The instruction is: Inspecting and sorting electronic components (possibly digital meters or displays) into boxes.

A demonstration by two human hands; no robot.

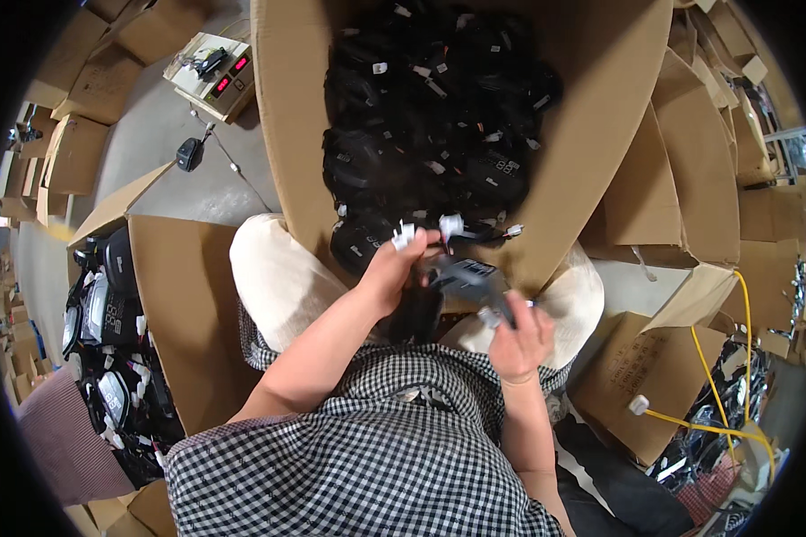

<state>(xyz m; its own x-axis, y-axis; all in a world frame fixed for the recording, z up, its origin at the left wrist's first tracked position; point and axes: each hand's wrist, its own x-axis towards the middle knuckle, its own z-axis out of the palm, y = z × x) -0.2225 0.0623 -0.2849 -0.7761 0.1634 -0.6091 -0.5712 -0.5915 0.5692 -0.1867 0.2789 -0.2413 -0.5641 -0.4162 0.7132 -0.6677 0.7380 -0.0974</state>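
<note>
Red digits glow on two displays of the beige instrument (210, 76). Segment-style digits and small white lettering mark a black display unit (494, 170) in the large carton; similar digits mark another display unit (114, 315) at left. Dark printed lines cover a cardboard box (620, 369) at right. The held black unit's (467, 276) marking is blurred.

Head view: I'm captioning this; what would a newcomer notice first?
A large cardboard box heaped with black display units dominates the upper middle. Below it, the left hand and right hand hold a blurred dark device. At upper left, a beige instrument glows with red digits.
</note>
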